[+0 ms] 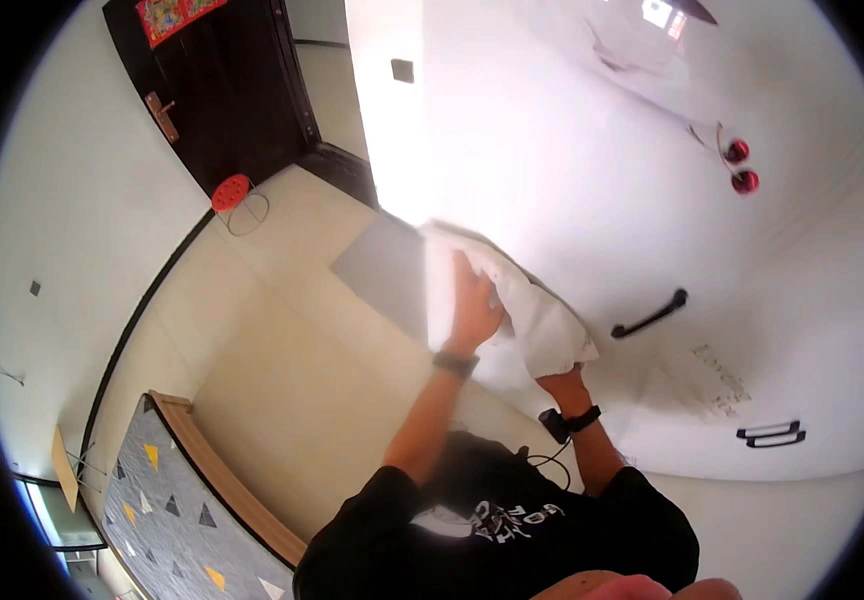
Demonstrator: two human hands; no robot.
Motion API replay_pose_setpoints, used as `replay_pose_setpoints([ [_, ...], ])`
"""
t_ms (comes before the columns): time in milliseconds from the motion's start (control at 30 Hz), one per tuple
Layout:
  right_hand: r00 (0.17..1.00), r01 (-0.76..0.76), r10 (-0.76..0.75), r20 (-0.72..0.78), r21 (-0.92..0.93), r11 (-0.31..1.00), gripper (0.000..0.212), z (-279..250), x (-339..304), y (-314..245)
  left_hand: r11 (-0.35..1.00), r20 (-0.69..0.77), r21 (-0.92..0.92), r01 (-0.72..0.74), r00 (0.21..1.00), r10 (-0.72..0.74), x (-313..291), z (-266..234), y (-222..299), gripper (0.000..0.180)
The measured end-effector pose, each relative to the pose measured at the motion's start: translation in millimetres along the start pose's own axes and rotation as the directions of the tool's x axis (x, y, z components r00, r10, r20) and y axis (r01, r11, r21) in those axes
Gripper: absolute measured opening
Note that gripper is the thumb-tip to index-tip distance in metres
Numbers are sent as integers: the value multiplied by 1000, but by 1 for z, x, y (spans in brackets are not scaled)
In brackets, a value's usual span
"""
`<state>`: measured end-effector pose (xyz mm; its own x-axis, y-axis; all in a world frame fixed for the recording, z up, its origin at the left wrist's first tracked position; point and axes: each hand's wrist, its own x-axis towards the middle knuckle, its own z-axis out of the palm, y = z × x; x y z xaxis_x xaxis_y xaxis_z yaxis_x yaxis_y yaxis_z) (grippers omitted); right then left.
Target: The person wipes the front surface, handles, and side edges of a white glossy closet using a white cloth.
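Observation:
A crumpled white cloth [547, 325] hangs in front of me, before a tall white cabinet [602, 230]. My left hand [476, 308] is on its left part, one finger stretched upward and the thumb apart, with cloth in the grip. My right hand [564, 382] goes in under the cloth's lower right corner, so its fingers are hidden. A dark band [455, 363] circles my left wrist. On my right wrist is a black strap [584, 418] with a small dark device [554, 426], and a thin cable runs below it.
The cabinet has black handles [650, 314] and a cherry decoration [742, 181]. At far left stand a dark door [222, 100] and a red stool [231, 192]. A bed with a patterned grey cover [177, 510] is at lower left. A grey mat [387, 275] lies on the floor.

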<state>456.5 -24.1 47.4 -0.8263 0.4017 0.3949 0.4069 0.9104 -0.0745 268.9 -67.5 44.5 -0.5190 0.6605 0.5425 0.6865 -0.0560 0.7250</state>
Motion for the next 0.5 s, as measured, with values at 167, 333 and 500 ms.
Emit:
replay_pose_setpoints([
  [167, 987, 42, -13, -161, 180, 983, 53, 15, 44, -20, 974, -5, 128, -186, 982, 188, 50, -58, -11, 39],
  [333, 994, 32, -4, -105, 263, 964, 48, 22, 66, -42, 998, 111, -45, 52, 993, -47, 53, -77, -45, 43],
  [500, 993, -19, 40, -112, 177, 984, 46, 15, 108, -59, 902, 241, -341, 266, 952, -189, 53, -77, -68, 45],
])
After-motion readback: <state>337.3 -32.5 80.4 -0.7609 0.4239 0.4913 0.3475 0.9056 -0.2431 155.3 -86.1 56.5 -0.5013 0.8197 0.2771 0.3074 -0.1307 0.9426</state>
